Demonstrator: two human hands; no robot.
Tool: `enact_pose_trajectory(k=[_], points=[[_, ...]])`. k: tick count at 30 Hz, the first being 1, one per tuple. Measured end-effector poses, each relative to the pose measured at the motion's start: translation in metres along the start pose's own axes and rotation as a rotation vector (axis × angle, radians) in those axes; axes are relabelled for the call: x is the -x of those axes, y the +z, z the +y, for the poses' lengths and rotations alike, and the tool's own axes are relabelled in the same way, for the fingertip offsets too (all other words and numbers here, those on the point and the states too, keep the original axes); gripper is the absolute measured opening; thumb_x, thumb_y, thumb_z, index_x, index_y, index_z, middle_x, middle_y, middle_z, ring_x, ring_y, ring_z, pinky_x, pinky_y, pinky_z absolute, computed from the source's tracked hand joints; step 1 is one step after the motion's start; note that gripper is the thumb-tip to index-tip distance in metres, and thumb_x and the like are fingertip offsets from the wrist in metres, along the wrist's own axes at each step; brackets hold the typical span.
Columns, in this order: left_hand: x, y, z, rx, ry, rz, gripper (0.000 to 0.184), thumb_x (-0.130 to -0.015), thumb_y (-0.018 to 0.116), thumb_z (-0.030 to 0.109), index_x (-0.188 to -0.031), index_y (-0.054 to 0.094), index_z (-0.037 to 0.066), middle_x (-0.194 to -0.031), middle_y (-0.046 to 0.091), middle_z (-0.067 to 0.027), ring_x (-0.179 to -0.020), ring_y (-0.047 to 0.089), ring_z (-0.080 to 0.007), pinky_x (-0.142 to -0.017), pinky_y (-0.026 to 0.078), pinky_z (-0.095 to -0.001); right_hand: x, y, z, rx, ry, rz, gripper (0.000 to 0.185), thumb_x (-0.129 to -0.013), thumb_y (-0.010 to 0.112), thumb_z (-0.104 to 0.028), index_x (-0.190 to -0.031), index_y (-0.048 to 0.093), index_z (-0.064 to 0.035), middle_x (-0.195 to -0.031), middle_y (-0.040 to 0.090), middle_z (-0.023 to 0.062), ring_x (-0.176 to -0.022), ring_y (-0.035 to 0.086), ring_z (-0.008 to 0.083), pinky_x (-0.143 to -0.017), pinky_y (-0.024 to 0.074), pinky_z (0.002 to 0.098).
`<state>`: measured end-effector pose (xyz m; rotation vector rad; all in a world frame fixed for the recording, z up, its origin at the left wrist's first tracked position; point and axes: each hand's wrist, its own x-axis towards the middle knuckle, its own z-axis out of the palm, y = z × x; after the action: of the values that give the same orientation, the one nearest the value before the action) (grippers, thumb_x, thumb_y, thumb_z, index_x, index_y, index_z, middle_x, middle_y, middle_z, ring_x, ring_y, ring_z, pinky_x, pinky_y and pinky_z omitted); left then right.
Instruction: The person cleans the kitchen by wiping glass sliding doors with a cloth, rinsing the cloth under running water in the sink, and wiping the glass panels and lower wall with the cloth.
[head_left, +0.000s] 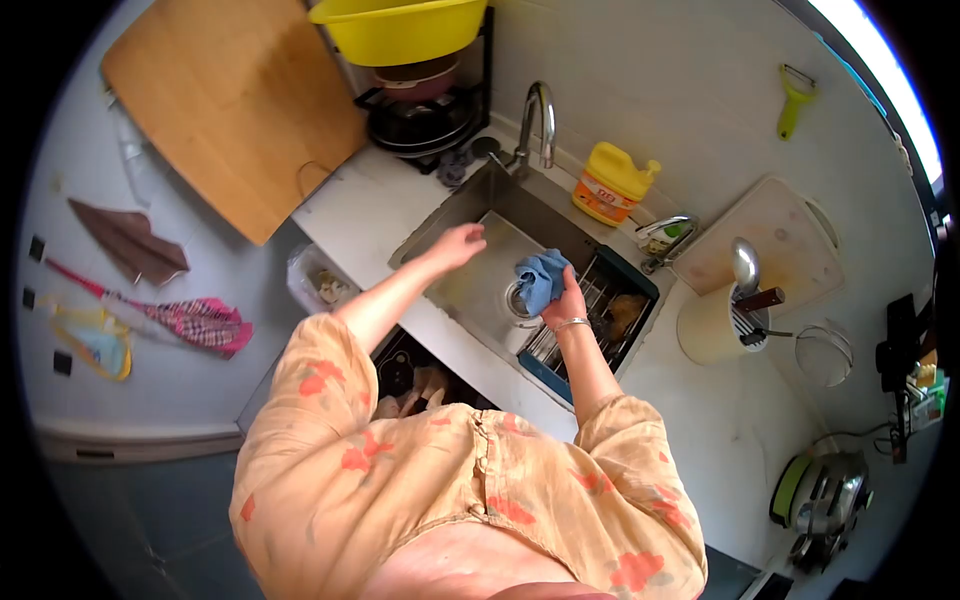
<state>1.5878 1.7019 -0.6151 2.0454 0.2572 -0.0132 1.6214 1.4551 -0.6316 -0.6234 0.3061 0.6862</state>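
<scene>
A crumpled blue cloth (pixel 541 279) is in my right hand (pixel 569 304), whose fingers are closed around its right side. A bracelet circles that wrist. Both hands are above the metal sink (pixel 468 283), the cloth near the drain. Toward the sink's left side, my left hand (pixel 461 246) holds nothing, with its fingers loosely bent and apart. Behind the sink rises a curved chrome faucet (pixel 541 120). Below and right of my right hand, a dark-rimmed drain rack (pixel 647 283) sits across the sink's right part, with a brownish item (pixel 627 315) in it.
A yellow jug (pixel 612 185) and a smaller tap (pixel 672 240) stand behind the sink. At right are a utensil holder (pixel 705 325) and a leaning cutting board (pixel 760 230). A large wooden board (pixel 235 110) and a rack with a yellow basin (pixel 400 30) are at left.
</scene>
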Motion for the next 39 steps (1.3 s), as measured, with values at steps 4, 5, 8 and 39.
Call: enact_pose_trajectory(k=[4,5,8,39], points=[[-0.107,-0.016,-0.005,-0.441,0.284,0.068,0.054,-0.078,0.063,0.024,-0.124,0.048,0.0,-0.128,0.047,-0.0212,-0.12,0.044,-0.0338,-0.101,0.037,-0.0379,-0.024,0.023,-0.012,0.012,-0.123,-0.009,0.042,-0.098,0.032,-0.039,-0.125,0.049,-0.0123,-0.123,0.056,0.0089,-0.11,0.054,0.0281,-0.096,0.0418,0.042],[-0.13,-0.018,-0.007,-0.488,0.344,0.083,0.056,-0.078,0.063,0.023,-0.126,0.047,0.0,-0.132,0.043,-0.0214,-0.124,0.041,-0.0343,-0.102,0.035,-0.0382,-0.029,0.024,-0.011,0.005,-0.13,0.016,0.041,-0.098,0.032,-0.039,-0.125,0.048,-0.0129,-0.124,0.055,0.0091,-0.111,0.054,0.0282,-0.095,0.042,0.0417],[-0.19,-0.028,-0.012,-0.694,0.413,0.165,0.061,-0.078,0.063,0.022,-0.131,0.04,0.002,-0.137,0.038,-0.02,-0.127,0.036,-0.0347,-0.103,0.035,-0.0388,-0.045,0.046,-0.013,0.016,-0.196,0.137,0.041,-0.096,0.038,-0.041,-0.123,0.051,-0.0124,-0.119,0.059,0.0081,-0.106,0.057,0.0265,-0.092,0.0438,0.0413],[-0.109,0.104,0.003,1.041,-0.154,-0.301,0.038,-0.092,0.047,0.015,-0.129,0.049,0.008,-0.126,0.052,-0.0082,-0.111,0.05,-0.0176,-0.096,0.038,-0.0284,-0.182,0.006,0.018,0.409,-0.669,0.606,0.027,-0.086,0.056,-0.025,-0.103,0.056,-0.0048,-0.097,0.061,0.0081,-0.084,0.059,0.0196,-0.071,0.0474,0.0305]])
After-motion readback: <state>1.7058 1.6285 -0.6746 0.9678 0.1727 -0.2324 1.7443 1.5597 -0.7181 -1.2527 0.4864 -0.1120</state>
